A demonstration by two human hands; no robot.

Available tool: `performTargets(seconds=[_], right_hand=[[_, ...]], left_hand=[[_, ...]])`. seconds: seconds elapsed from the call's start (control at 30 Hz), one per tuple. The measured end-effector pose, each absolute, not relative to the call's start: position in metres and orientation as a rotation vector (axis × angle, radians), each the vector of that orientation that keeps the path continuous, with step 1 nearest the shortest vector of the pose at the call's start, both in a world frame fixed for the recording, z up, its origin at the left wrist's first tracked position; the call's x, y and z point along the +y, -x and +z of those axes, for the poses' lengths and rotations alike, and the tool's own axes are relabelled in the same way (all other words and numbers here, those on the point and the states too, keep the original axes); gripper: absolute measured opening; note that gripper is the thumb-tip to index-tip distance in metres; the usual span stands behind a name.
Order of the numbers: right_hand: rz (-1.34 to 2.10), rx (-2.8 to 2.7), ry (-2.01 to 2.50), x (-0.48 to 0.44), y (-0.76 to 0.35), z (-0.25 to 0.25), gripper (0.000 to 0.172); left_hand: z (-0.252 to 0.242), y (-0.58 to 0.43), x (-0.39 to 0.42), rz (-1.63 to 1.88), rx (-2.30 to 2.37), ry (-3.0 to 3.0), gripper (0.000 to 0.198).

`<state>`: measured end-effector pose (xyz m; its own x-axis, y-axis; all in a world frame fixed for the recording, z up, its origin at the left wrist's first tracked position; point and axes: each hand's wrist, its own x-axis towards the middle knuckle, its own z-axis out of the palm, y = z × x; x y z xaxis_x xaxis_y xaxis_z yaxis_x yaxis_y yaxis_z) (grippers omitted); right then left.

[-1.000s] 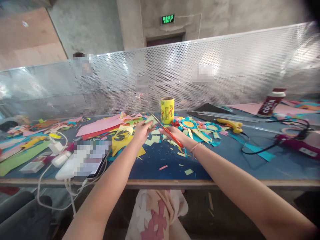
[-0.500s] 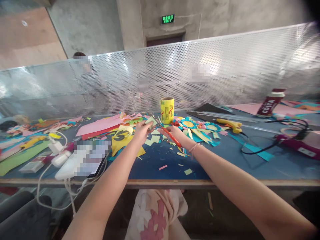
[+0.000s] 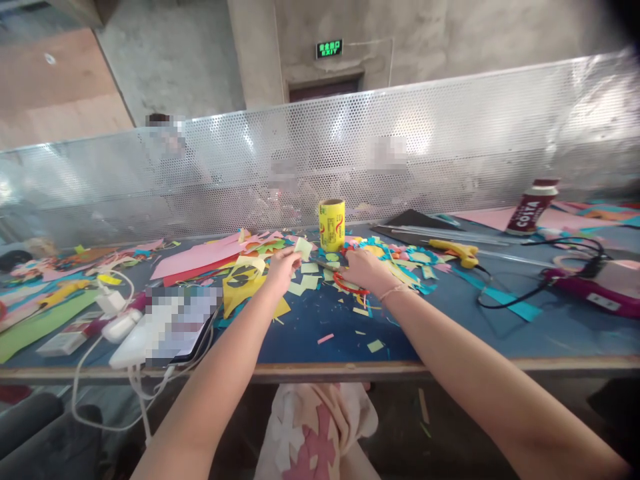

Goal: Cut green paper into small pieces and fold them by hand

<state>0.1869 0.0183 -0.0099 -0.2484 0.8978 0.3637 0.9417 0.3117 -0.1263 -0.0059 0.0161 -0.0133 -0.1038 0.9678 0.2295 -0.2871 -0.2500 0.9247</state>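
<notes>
My left hand (image 3: 281, 267) pinches a small pale green paper piece (image 3: 303, 248) and holds it up above the blue table (image 3: 320, 323). My right hand (image 3: 364, 268) lies low on the table with its fingers through the red handles of a pair of scissors (image 3: 346, 283), whose blades point left toward the paper piece. Pale green offcuts (image 3: 309, 275) lie scattered under both hands. A yellow sheet with cut-out holes (image 3: 245, 280) lies just left of my left hand.
A yellow roll (image 3: 332, 225) stands behind my hands. Blue and yellow paper flowers (image 3: 400, 257) and a yellow glue gun (image 3: 457, 251) with a black cord lie to the right, a bottle (image 3: 529, 207) further right. Phones and white chargers (image 3: 145, 323) sit left. A perforated metal screen (image 3: 450, 133) backs the table.
My right hand has come down from a raised position to the table with the scissors. My left hand still holds the green piece, a little lower. The camera dipped slightly.
</notes>
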Motion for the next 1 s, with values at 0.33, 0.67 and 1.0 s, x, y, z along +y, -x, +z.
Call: performTargets(seconds=[0.33,0.67,1.0], right_hand=[[0.391,-1.924,0.929,0.01,-0.157,-0.011,0.014],[0.5,-1.831,0.933,0.013,-0.162,-0.009,0.02],[0.536,-1.847,0.937,0.013,-0.161,-0.011,0.023]], left_hand=[[-0.008,-0.008,0.0,1.427,0.931,-1.144,0.02],[-0.007,-0.008,-0.001,1.408,0.943,-1.173,0.022],[-0.011,-0.007,0.003,1.482,0.957,-1.254,0.02]])
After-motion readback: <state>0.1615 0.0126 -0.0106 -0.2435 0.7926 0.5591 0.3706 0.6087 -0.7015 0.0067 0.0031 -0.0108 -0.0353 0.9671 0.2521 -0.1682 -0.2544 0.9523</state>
